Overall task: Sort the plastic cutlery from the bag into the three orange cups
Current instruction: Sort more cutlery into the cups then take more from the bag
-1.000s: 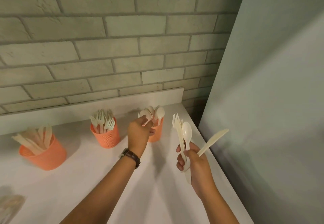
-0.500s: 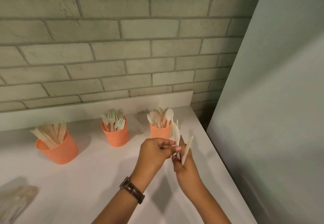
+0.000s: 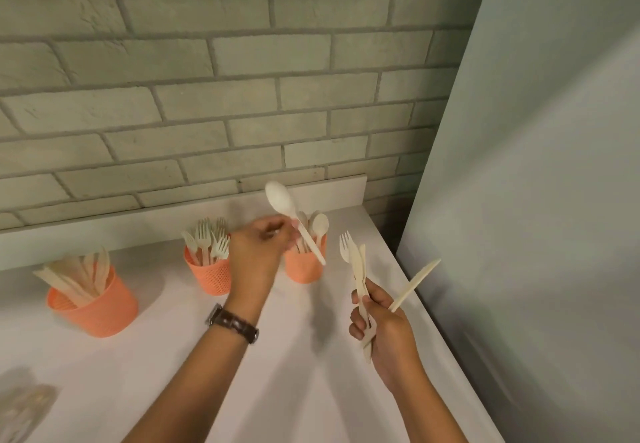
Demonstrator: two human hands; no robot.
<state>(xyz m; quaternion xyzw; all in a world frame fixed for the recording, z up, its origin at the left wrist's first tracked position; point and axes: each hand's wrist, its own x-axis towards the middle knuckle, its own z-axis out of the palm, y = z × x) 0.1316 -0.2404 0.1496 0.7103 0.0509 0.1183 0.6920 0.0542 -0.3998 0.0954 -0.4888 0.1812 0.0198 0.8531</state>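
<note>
Cream plastic spoon [image 3: 282, 200], seemingly light, stiff and slick, suits the left hand's [image 3: 256, 255] fingertip pinch on its handle, while the right hand [image 3: 384, 318] clamps a cream fork-and-knife bundle [image 3: 360, 276].

Bag [image 3: 22, 406] at lower left is blurring out, frame edge cutting it. Left hand [image 3: 252, 259] is hiding part of the rightmost cup [image 3: 304, 269]; its pinch on the spoon [image 3: 282, 200] is smearing. Right hand [image 3: 384, 318] is covering cutlery bundle [image 3: 356, 266] handles.
</note>
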